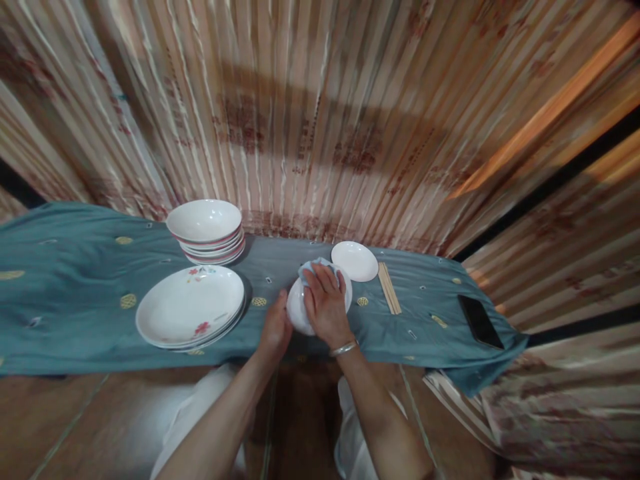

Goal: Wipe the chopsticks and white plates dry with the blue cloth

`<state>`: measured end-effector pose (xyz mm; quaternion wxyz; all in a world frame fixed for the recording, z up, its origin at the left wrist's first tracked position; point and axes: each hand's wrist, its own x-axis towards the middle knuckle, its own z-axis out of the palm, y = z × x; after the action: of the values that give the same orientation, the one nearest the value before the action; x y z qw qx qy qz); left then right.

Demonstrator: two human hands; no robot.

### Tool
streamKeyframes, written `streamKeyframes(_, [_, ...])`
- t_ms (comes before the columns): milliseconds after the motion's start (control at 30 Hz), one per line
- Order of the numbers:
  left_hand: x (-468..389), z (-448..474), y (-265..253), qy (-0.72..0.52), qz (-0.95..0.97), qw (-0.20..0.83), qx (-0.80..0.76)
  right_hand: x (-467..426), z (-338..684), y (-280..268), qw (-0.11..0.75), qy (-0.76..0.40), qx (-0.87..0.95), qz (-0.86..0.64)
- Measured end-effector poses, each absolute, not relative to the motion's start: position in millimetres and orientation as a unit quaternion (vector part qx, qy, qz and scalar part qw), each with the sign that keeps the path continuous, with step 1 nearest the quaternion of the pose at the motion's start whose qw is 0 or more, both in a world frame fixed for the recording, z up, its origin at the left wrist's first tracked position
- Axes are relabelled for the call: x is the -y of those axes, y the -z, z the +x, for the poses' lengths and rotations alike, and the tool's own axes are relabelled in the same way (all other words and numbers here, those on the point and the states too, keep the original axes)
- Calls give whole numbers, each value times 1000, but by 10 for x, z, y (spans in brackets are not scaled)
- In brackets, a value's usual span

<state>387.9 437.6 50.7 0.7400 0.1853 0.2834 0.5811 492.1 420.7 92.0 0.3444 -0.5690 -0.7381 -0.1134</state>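
A small white dish (299, 313) is held just above the table's front half, its face partly covered by my hand; whether it is a plate or a shallow bowl I cannot tell. My left hand (277, 325) grips its left rim, with the fingers behind it. My right hand (326, 301), a silver bangle at the wrist, presses a light blue cloth (307, 269) against the dish near its far edge. Just beyond, to the right, lies a small white plate (355, 261). Beside that plate are several wooden chopsticks (389, 288).
A stack of bowls (205, 221) stands at the back left, with oval flowered plates (190, 303) piled in front. A black phone (480, 321) lies near the right end of the teal tablecloth (85, 287). Pleated curtains (300, 120) hang close behind the table.
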Motion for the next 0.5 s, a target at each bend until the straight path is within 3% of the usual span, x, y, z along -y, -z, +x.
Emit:
streamKeyframes(300, [-4384, 3804, -475, -586, 162, 739, -289, -4341, 5280, -693, 439, 22, 658, -612])
streamKeyframes(500, [-4406, 3759, -497, -584, 94, 730, -342, -4295, 5349, -417, 458, -16, 633, -624])
